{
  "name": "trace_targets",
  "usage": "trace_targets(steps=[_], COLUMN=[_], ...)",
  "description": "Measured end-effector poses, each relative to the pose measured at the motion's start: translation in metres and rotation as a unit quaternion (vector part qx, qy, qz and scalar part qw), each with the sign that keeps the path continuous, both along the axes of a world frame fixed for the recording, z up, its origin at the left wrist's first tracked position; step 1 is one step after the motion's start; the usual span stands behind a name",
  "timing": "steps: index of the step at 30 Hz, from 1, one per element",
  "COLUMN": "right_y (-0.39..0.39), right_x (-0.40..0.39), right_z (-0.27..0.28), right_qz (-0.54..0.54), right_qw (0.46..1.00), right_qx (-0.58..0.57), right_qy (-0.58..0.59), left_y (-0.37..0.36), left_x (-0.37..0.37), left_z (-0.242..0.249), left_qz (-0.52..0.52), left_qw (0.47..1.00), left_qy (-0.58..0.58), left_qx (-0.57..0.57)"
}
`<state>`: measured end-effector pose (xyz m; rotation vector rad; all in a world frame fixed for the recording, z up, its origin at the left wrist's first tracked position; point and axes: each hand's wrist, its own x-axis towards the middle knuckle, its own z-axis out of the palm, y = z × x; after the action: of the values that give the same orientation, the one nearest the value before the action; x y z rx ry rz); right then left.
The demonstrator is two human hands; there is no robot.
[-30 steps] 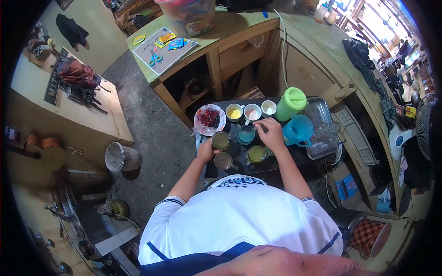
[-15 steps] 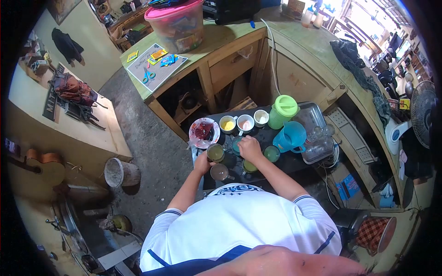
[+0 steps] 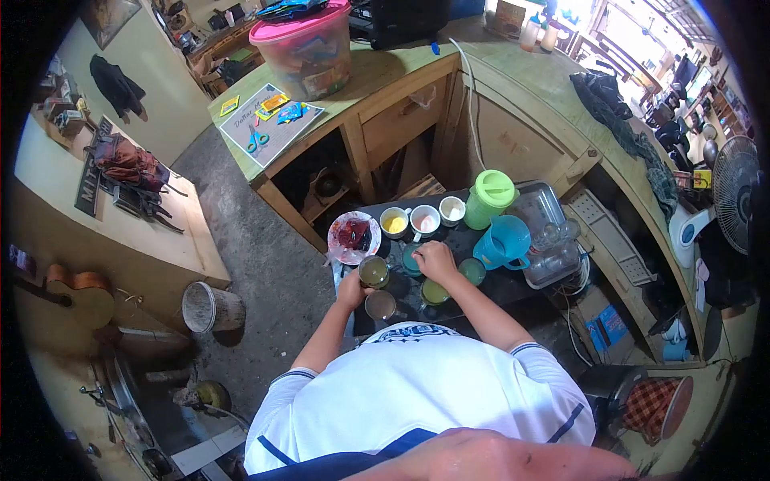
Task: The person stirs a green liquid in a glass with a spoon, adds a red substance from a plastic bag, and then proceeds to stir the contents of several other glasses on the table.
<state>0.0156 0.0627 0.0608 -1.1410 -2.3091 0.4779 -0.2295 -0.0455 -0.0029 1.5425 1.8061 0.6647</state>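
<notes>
My left hand (image 3: 350, 289) is closed at the side of a glass mug (image 3: 374, 272) of yellow-green drink, near the table's left edge. My right hand (image 3: 435, 262) has its fingers pinched together at the rim of a glass (image 3: 411, 258) of teal drink; what they hold is hidden. Close by stand a mug of brownish drink (image 3: 380, 305), a glass of green drink (image 3: 435, 292) and a blue-green glass (image 3: 472, 271). Behind them sit three white cups, one with yellow contents (image 3: 394, 222), one pinkish (image 3: 424, 220) and one whitish (image 3: 452, 210).
A patterned plate (image 3: 337, 231) with red sachets lies at the left. On the right are a green lidded pitcher (image 3: 491, 200), a blue jug (image 3: 504, 242) and a clear tray (image 3: 539, 204) with glasses. Scissors (image 3: 257, 141) and sachets lie on the counter (image 3: 345, 100) beyond.
The view has shifted slightly. Both hands stay at the same two glasses, with hardly any visible movement.
</notes>
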Motion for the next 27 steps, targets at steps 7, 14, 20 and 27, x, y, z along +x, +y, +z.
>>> trace_targets(steps=[7, 14, 20, 27], right_y=[0.001, 0.002, 0.003, 0.007], right_x=[0.003, 0.003, 0.007, 0.01], right_z=[-0.002, 0.002, 0.007, 0.006], right_qz=[0.004, -0.015, -0.019, -0.006], right_qw=[0.999, 0.999, 0.996, 1.0], right_qx=[-0.034, -0.021, 0.022, -0.012], right_qy=[0.003, -0.042, -0.089, -0.003], left_y=[0.001, -0.002, -0.012, -0.043], left_x=[0.002, 0.005, -0.003, -0.004], left_z=[0.003, 0.002, -0.029, -0.033], left_qz=[-0.007, 0.007, 0.035, 0.091], left_qw=[1.0, 1.0, 0.995, 0.985], left_qy=[0.019, 0.001, -0.052, 0.106], left_qx=[0.008, 0.02, 0.076, 0.103])
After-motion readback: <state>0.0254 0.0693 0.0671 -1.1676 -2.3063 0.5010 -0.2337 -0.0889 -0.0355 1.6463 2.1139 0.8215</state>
